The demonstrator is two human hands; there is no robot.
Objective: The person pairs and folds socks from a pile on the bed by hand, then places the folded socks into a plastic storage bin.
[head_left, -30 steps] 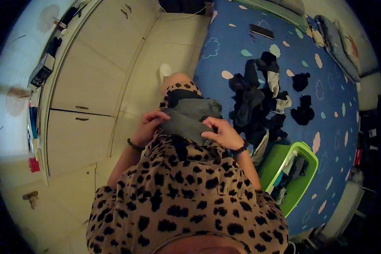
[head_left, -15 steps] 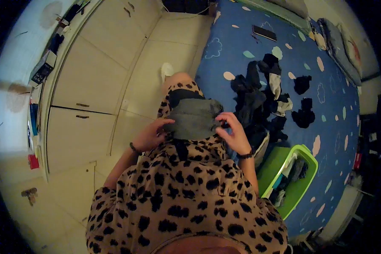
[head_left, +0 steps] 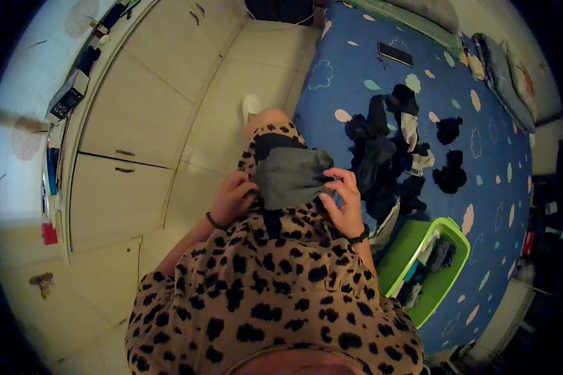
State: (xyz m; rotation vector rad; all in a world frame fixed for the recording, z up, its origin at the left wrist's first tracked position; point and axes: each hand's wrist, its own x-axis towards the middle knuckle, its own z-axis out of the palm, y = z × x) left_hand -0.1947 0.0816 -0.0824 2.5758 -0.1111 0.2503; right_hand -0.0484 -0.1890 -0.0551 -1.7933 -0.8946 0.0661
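A dark grey piece of cloth (head_left: 293,178), which looks like a small garment, lies spread over the lap, on the spotted dress (head_left: 256,275). My left hand (head_left: 233,197) is at its left edge with curled fingers, the fingertips partly hidden against it. On the right edge, my right hand (head_left: 345,203) pinches the cloth between thumb and fingers, making creases there. Beyond it a black cloth (head_left: 278,141) rests on the thigh. To the right, a pile of dark socks and small clothes (head_left: 375,156) lies on the bed.
The bed (head_left: 331,75) has a blue patterned sheet. A green basket (head_left: 447,275) with clothes stands near my right elbow. Two black bundles (head_left: 449,172) and a phone (head_left: 395,54) lie farther off. Pale cabinets (head_left: 125,125) line the left side, with a white shoe (head_left: 251,105) on the floor.
The grey cloth has shifted slightly right and its right side is more creased. My left hand's fingers have curled in more; my right hand has moved a little lower along the edge.
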